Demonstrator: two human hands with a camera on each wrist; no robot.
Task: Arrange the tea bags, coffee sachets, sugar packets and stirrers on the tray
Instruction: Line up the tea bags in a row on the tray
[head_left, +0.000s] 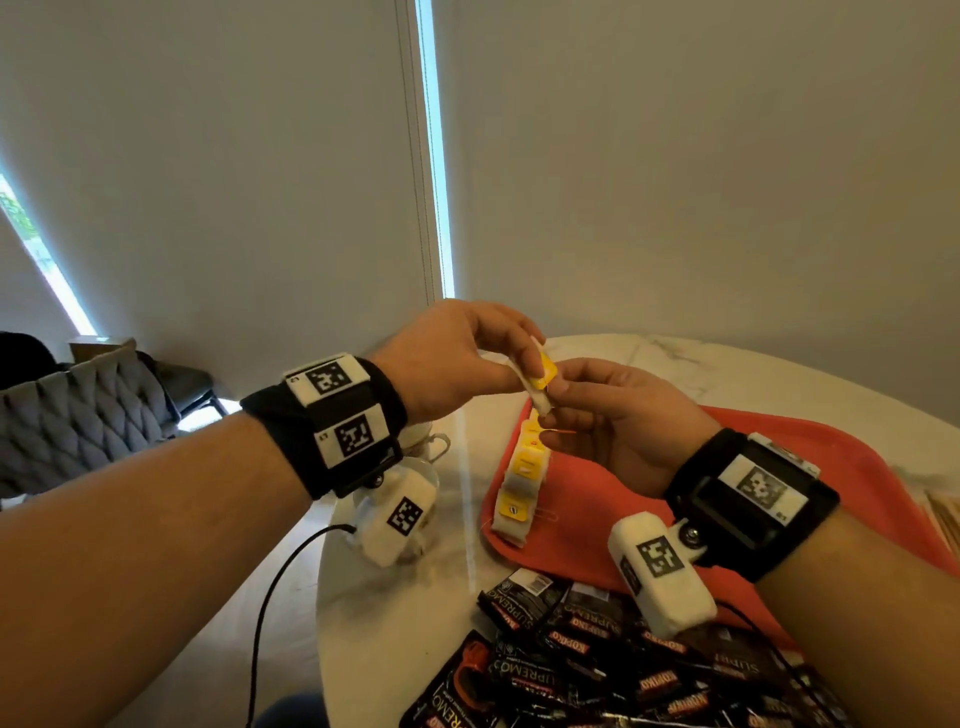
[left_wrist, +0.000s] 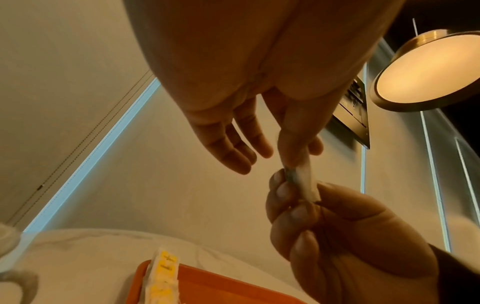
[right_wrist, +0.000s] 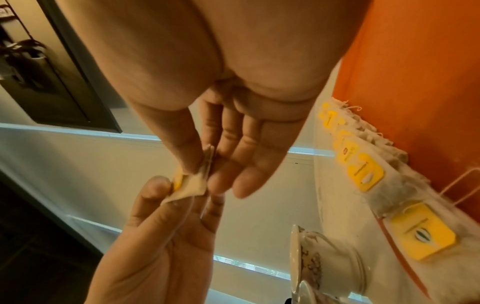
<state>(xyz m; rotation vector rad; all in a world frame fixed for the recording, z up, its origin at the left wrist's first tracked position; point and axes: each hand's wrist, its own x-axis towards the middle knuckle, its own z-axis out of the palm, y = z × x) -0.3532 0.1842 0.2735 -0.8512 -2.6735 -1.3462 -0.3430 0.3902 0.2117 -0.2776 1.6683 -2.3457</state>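
Above the far left part of the orange tray (head_left: 727, 431), both hands hold one tea bag (head_left: 540, 382) with a yellow tag. My left hand (head_left: 524, 366) pinches its upper end between thumb and forefinger. My right hand (head_left: 558, 397) pinches its lower end. The same double pinch on the tea bag (left_wrist: 303, 183) shows in the left wrist view, and on the tea bag (right_wrist: 194, 183) in the right wrist view. A row of tea bags (head_left: 519, 478) lies along the tray's left edge. Black coffee sachets (head_left: 582, 665) lie heaped on the table at the front.
A patterned cup (head_left: 423, 441) stands on the white marble table (head_left: 395, 597), left of the tray. Pale wooden sticks (head_left: 946, 514) show at the right edge. A grey quilted chair (head_left: 83, 410) stands beyond the table on the left.
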